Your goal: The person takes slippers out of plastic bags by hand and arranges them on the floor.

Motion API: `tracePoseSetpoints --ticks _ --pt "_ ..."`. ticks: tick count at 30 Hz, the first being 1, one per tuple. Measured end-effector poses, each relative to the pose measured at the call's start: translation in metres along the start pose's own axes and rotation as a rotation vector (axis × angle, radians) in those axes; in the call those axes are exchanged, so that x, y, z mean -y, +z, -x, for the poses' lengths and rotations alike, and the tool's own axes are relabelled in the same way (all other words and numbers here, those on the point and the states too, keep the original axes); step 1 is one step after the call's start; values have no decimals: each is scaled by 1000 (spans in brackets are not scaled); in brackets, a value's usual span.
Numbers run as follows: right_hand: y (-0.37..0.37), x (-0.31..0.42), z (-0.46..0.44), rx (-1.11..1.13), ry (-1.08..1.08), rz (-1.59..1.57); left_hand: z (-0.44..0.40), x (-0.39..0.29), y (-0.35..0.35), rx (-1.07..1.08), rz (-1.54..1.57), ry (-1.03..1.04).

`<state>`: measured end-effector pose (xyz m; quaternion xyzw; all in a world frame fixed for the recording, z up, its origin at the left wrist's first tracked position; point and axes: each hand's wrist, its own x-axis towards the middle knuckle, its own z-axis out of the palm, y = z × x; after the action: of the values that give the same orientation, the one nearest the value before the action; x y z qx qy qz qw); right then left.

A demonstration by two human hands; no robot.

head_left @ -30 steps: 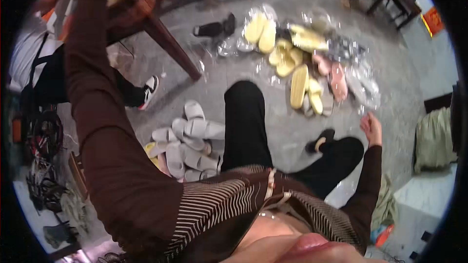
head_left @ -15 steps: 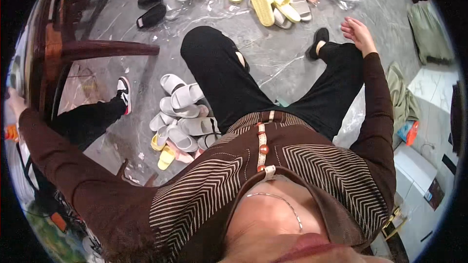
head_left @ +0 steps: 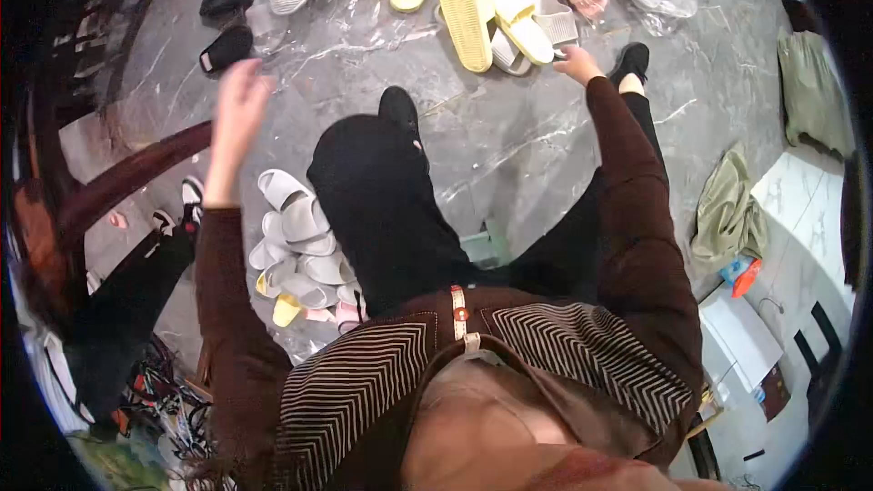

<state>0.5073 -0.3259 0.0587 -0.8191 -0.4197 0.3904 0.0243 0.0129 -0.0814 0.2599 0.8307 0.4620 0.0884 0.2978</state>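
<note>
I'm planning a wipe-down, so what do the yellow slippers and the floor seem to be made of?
Yellow slippers: probably moulded foam or soft plastic, mostly matte; they look thick and one-coloured, with a ridged sole showing.
Floor: perhaps stone or stone-look tile, slightly glossy; it has pale veins and a sheen.

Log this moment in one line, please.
left hand: near black slipper | right hand: at yellow slipper, contact unclear | grey slippers: piled
</note>
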Motion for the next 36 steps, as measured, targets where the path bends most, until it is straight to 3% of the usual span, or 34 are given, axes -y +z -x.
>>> tracePoseSetpoints --ticks 1,2,5,7,10,11,12,13,15,16,17,20,24,26,28,30,31,33,34,35,36 --pt "6 4 -19 -85 -20 30 -15 3 49 170 233 -164" --pt "13 5 -38 -167 -38 59 -32 4 92 292 218 -151" --pt "25 7 -88 -316 -103 98 -75 -9 197 736 497 -396" --pt "31 9 -113 -387 -145 117 -99 7 269 774 393 -317" --pt "34 15 -115 -338 -68 138 -136 2 322 835 454 -490" --pt "33 21 -110 -326 -73 143 -144 5 336 737 528 -470" --pt "30 34 -102 -115 -100 -66 -148 7 347 633 596 -447" --pt "32 40 -100 97 -124 -271 -147 1 348 627 603 -453" --pt "53 54 -93 218 -19 -558 -132 -14 346 679 1029 -455" --pt "65 66 -82 125 -67 -438 -124 -21 343 692 1243 -446" --pt "76 78 -68 31 -125 -319 -117 -24 340 668 1250 -443" --pt "118 85 -32 94 -10 -508 -90 -20 324 643 1318 -592" --pt "154 86 36 106 43 -1075 -52 -26 320 741 1511 -350" --pt "140 96 80 118 29 -1191 -44 -52 279 899 1357 -338" --pt "128 114 113 -30 89 -1285 -48 -82 249 990 1370 -84" --pt "99 132 131 -96 -33 -1335 -57 -120 188 1020 1252 -7" --pt "81 144 138 -163 -99 -1403 -60 -136 169 902 1230 97" --pt "24 168 148 -194 -223 -1364 -77 -172 131 580 1214 387" --pt "-19 187 152 -340 -652 -503 -77 -188 98 501 1172 438" --pt "-62 205 156 -818 -939 257 -73 -200 59 416 1126 487" --pt "-96 239 171 -926 -1019 341 -66 -207 18 314 1070 535"
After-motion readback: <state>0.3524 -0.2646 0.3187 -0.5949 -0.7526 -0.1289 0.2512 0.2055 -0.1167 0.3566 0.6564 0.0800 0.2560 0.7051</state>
